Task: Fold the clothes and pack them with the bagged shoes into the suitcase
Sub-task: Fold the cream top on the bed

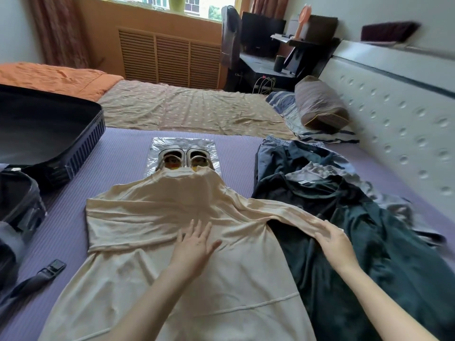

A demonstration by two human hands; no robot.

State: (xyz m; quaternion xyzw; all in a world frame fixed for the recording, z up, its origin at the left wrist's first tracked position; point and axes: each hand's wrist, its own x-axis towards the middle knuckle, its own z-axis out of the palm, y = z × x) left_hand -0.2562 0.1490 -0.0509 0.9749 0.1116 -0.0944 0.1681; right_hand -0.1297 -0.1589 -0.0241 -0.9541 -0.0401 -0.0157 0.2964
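A cream shirt [172,267] lies flat on the purple mat, its left sleeve folded across the chest. My left hand [194,244] rests open and flat on the middle of the shirt. My right hand [334,239] grips the shirt's right sleeve where it lies over a heap of dark green clothes [357,230]. Beyond the collar sits a pair of white shoes [184,158] in a clear plastic bag, partly covered by the shirt's neck. The open dark suitcase [49,134] stands at the left.
A purple mat [123,156] covers the near part of the bed. A suitcase strap with a buckle [49,269] lies at the lower left. Blue jeans [270,148] lie behind the dark heap. A striped pillow [320,104] rests by the padded headboard [406,114] on the right.
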